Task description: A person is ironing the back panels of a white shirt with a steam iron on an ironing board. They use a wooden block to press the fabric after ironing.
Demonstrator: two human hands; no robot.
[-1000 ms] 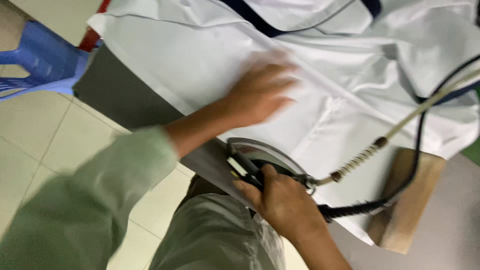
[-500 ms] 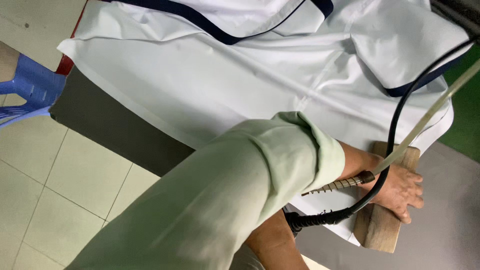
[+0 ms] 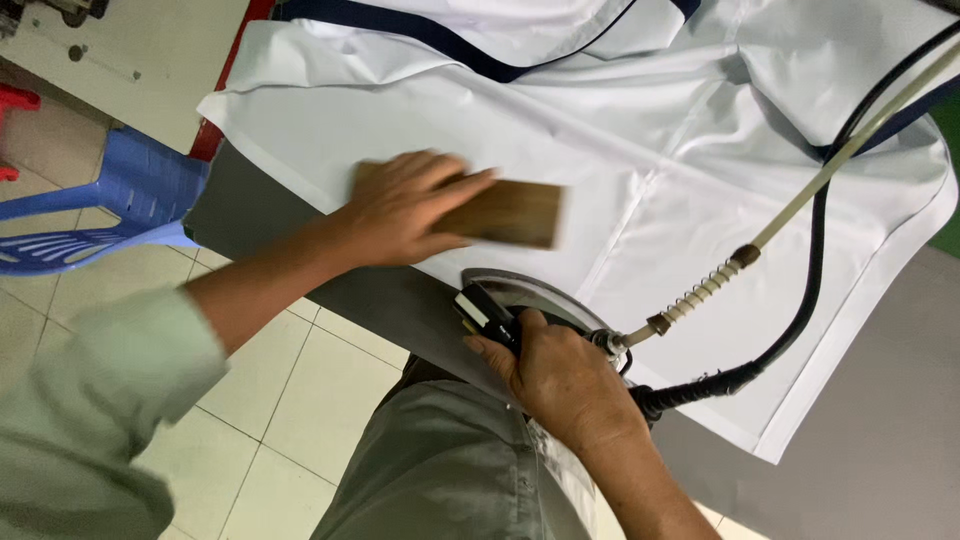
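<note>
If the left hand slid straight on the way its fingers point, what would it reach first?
The left hand presses a wooden block on the white garment, fingers pointing toward the garment's right side. Beyond the block, the vertical seam likely comes first, then the beige hose.

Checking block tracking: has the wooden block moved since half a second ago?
Yes. The wooden block, then lying off the white garment at the gray board's right end, is now in the left hand, over the garment's left part, above the iron.
</note>
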